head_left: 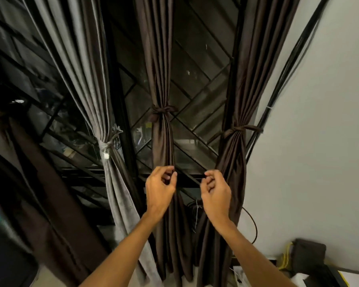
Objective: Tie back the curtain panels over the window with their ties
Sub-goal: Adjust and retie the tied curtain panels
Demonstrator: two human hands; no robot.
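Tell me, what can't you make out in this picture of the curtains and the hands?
- Head view: whether the left hand or the right hand pinches anything. Their curled fingers face away from the camera, against dark fabric.
- The tie on the far-left brown curtain: dim, blurred and close to the left edge.
- Where the curtains hang from: cut off by the top edge.
- What lies beyond the window: the glass is dark and reflecting.

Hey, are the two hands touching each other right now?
Apart. The head view shows the left hand and right hand side by side, with a clear gap of dark window between them.
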